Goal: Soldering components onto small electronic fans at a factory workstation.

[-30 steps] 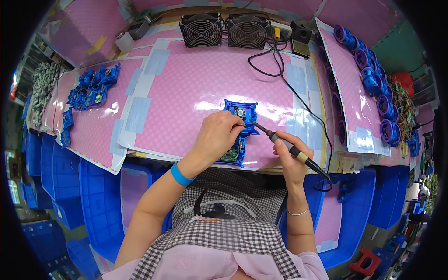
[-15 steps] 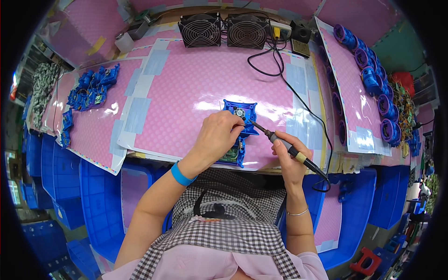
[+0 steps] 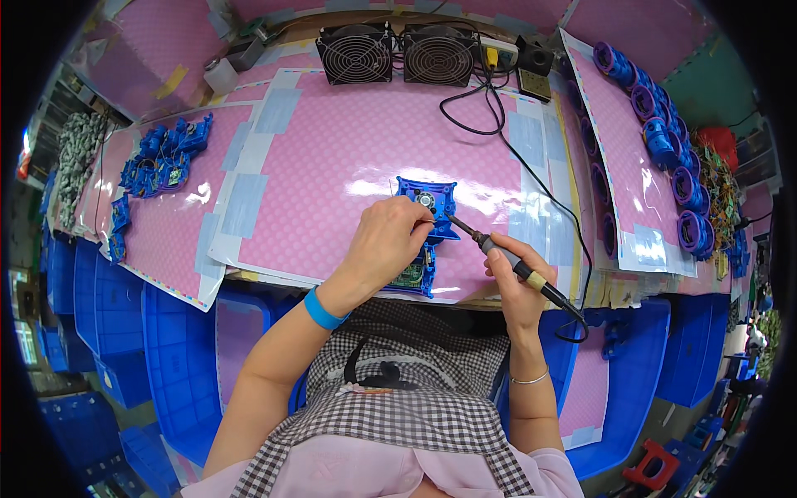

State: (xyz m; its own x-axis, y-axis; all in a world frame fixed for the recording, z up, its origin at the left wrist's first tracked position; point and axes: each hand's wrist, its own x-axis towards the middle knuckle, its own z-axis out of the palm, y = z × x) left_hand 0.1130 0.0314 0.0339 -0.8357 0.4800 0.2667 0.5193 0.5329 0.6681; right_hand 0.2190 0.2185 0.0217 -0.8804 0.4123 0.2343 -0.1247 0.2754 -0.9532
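Observation:
A blue plastic housing (image 3: 447, 196) lies open on the pink mat in front of me, a round metal speaker-like part (image 3: 426, 201) set in it. Nearer me, a second blue half holds a green circuit board (image 3: 407, 276), partly covered by my left hand (image 3: 388, 236). The thumb and fingers of that hand are pinched over the housing on a thin wire (image 3: 432, 222), whose end barely shows. My right hand (image 3: 516, 282) grips a soldering iron (image 3: 508, 259) like a pen, its tip at the housing, just right of my left fingertips.
Two black fans (image 3: 357, 55) stand at the back, with a soldering stand (image 3: 534, 83) to their right. The iron's black cable (image 3: 540, 178) loops across the mat's right side. Blue housings (image 3: 158, 158) lie at left; round blue-purple parts (image 3: 660, 141) line the right. Blue bins (image 3: 178, 365) sit below the bench edge.
Almost nothing differs. The iron's tip has shifted very slightly at the housing; both hands stay in place.

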